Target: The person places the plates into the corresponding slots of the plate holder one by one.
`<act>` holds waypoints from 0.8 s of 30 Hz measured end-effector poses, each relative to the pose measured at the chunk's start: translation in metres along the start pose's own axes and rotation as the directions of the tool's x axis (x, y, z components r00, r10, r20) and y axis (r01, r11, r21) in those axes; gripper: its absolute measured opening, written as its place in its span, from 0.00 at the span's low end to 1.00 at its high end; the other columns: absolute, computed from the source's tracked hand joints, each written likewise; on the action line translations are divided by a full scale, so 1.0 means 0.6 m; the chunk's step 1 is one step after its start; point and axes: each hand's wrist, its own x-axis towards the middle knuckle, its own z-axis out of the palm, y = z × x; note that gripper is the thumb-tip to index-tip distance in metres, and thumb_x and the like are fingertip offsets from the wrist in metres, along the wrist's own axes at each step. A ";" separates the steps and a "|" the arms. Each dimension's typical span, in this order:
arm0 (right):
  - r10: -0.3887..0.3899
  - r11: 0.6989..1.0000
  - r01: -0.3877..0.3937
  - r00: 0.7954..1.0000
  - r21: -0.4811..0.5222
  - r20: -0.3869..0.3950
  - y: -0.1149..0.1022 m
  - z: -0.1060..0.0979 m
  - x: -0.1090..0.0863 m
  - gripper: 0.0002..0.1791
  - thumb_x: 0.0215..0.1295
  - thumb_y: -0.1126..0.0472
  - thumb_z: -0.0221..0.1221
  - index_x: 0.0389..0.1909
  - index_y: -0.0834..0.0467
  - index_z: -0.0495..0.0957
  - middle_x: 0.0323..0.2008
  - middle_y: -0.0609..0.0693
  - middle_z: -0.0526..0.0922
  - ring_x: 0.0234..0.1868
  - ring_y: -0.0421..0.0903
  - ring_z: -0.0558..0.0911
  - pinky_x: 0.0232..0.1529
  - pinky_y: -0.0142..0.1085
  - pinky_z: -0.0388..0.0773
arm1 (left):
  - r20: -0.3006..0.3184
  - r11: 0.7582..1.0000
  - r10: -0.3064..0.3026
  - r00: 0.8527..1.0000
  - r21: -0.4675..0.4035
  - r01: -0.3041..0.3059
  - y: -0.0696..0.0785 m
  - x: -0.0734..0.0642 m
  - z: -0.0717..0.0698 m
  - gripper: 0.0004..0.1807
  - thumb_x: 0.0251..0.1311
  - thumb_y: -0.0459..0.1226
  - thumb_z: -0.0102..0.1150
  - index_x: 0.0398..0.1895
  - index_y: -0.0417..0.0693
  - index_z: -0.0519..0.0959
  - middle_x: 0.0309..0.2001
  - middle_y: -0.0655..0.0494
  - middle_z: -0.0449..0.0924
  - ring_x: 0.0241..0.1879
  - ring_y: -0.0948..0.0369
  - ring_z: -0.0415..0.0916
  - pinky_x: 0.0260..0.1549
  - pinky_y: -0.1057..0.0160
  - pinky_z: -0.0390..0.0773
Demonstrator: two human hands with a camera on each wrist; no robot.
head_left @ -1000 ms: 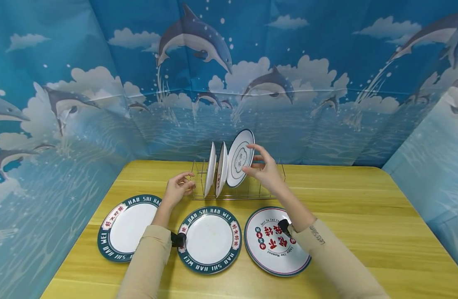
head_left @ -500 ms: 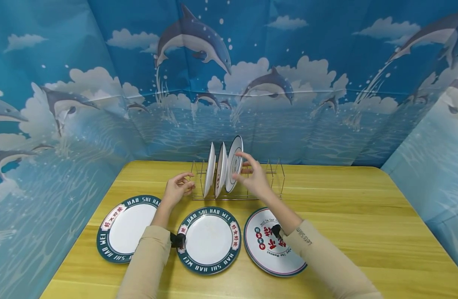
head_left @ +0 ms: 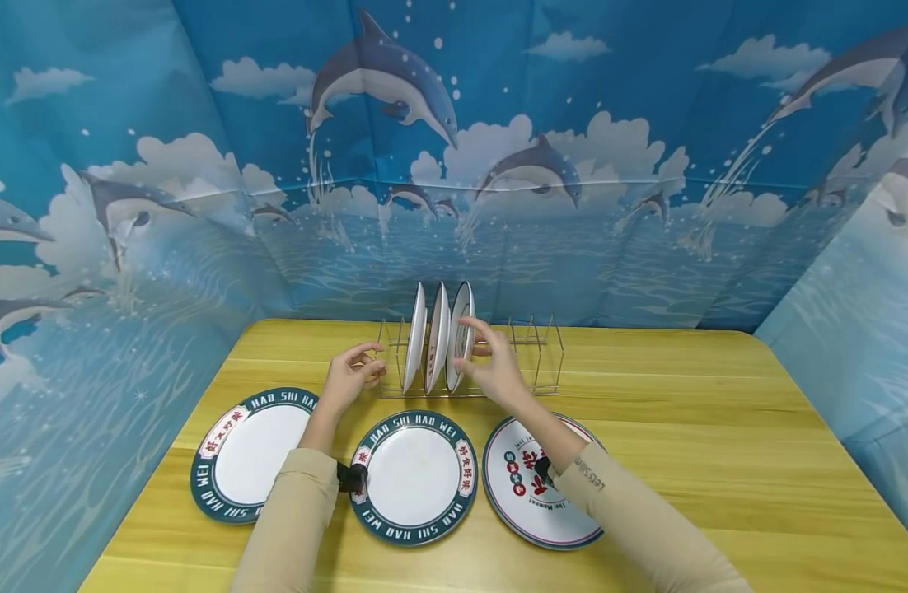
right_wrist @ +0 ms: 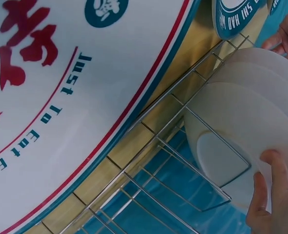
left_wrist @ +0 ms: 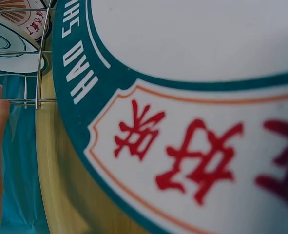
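Plate [head_left: 462, 305] in hand is almost upright in the wire rack [right_wrist: 184, 106], last of three standing there counting from the left, just beside a second plate [head_left: 438, 329] and, past that, a first plate [head_left: 415, 338]. Right hand [head_left: 503, 375] holds it, thumb and forefinger curved in a wide C against its underside; whether they pinch the raised ring there or just brace near it, I can't tell. Left hand [head_left: 348, 377] has its fingertips closed on the rack's left end wire, which I read as steadying it. Handling, my call: rigid, no give, moderate weight, ceramic or melamine, can't say which. Surface looks smooth, so I expect some slip under dry fingertips, and I'd treat it as breakable, chips likeliest at the rim. Best hold, I'd say: thumb one side and fingers the other over the upper rim, or a firm pinch on the raised ring, clear of the dividers. Fingertips on the underside alone could let it swing. Rack looks light, might skid if knocked, so I'd want that left hand firm. Watch the neighbouring rim too.
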 end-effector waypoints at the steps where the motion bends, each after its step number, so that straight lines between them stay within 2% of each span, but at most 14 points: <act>1: -0.005 1.000 0.005 1.000 0.002 0.002 0.001 0.001 -0.001 0.34 0.52 0.69 0.64 0.61 0.49 0.66 0.51 0.63 0.65 0.50 0.60 0.74 0.45 0.47 0.79 | 0.002 1.000 0.001 1.000 0.000 -0.001 -0.001 0.000 0.000 0.18 0.58 0.28 0.56 0.53 0.32 0.71 0.28 0.48 0.73 0.36 0.52 0.81 0.39 0.55 0.81; 6: -0.031 0.999 0.031 1.000 0.009 0.002 0.004 0.004 -0.003 0.34 0.52 0.69 0.64 0.61 0.49 0.66 0.49 0.63 0.65 0.50 0.61 0.74 0.48 0.51 0.77 | 0.004 1.000 -0.002 1.000 -0.017 0.002 -0.001 0.000 -0.001 0.18 0.58 0.29 0.56 0.52 0.32 0.72 0.28 0.46 0.75 0.38 0.45 0.79 0.38 0.57 0.82; 9: -0.028 1.000 0.028 1.000 -0.002 0.011 0.004 0.003 -0.004 0.35 0.53 0.69 0.64 0.62 0.49 0.65 0.49 0.63 0.64 0.50 0.61 0.74 0.48 0.49 0.77 | 0.005 1.000 -0.003 1.000 -0.025 0.003 0.007 -0.003 -0.001 0.17 0.58 0.28 0.56 0.51 0.32 0.72 0.28 0.43 0.75 0.38 0.43 0.78 0.37 0.57 0.82; 14: -0.024 1.000 0.024 0.997 -0.010 0.069 -0.005 -0.010 -0.007 0.36 0.57 0.65 0.62 0.66 0.49 0.60 0.57 0.64 0.62 0.55 0.63 0.71 0.48 0.47 0.78 | 0.010 1.000 -0.007 1.000 -0.022 0.007 0.027 -0.013 0.001 0.15 0.58 0.26 0.55 0.49 0.33 0.74 0.29 0.38 0.75 0.37 0.43 0.78 0.39 0.52 0.81; 18: 0.022 0.999 -0.026 0.995 0.040 0.093 -0.020 -0.040 -0.009 0.38 0.60 0.61 0.60 0.68 0.44 0.55 0.64 0.61 0.56 0.58 0.64 0.68 0.50 0.52 0.75 | 0.008 1.000 0.010 1.000 -0.014 -0.009 0.012 -0.007 0.001 0.16 0.58 0.27 0.56 0.50 0.33 0.73 0.28 0.43 0.75 0.34 0.50 0.80 0.39 0.54 0.81; 21: 0.056 0.993 -0.063 0.995 0.101 0.077 -0.038 -0.074 -0.013 0.38 0.61 0.59 0.60 0.68 0.41 0.53 0.65 0.60 0.55 0.59 0.63 0.67 0.52 0.54 0.73 | 0.000 1.000 0.015 1.000 0.000 -0.015 -0.003 0.001 0.000 0.17 0.58 0.29 0.56 0.51 0.33 0.73 0.28 0.46 0.75 0.33 0.56 0.80 0.37 0.58 0.82; 24: 0.040 0.985 -0.047 0.998 0.164 0.044 -0.043 -0.110 -0.018 0.38 0.62 0.58 0.58 0.69 0.41 0.51 0.65 0.59 0.55 0.61 0.61 0.66 0.55 0.55 0.70 | -0.007 1.000 0.004 1.000 0.004 -0.004 -0.004 0.002 0.000 0.18 0.58 0.29 0.56 0.52 0.32 0.72 0.28 0.46 0.75 0.34 0.53 0.81 0.38 0.57 0.82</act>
